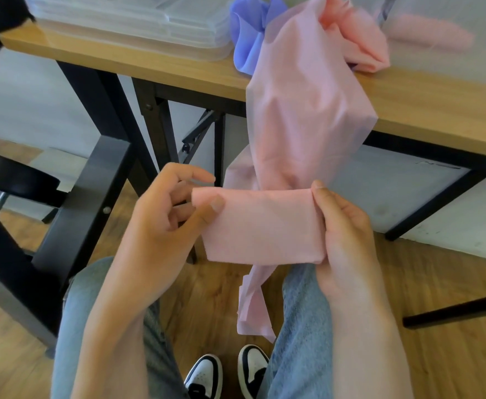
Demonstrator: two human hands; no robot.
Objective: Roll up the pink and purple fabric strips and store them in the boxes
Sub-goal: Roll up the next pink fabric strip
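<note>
Below the table [425,105], our left hand [164,226] and right hand [348,234] pinch the pink strip [264,226] mid-roll; next, we wind the slack.

Setting: indoor room, likely a home or small craft workspace; exact type cannot be told. Evidence: wood-top table [161,67] on a black metal frame, wood-plank floor [437,283], pale wall [34,90] behind. Black chair [72,214] to the left. Stack of clear plastic boxes [132,24] on the table, with pink fabric [305,90] and purple fabric [247,44] heaped beside it. Person seated, in jeans [302,326] and sneakers [230,375].
</note>
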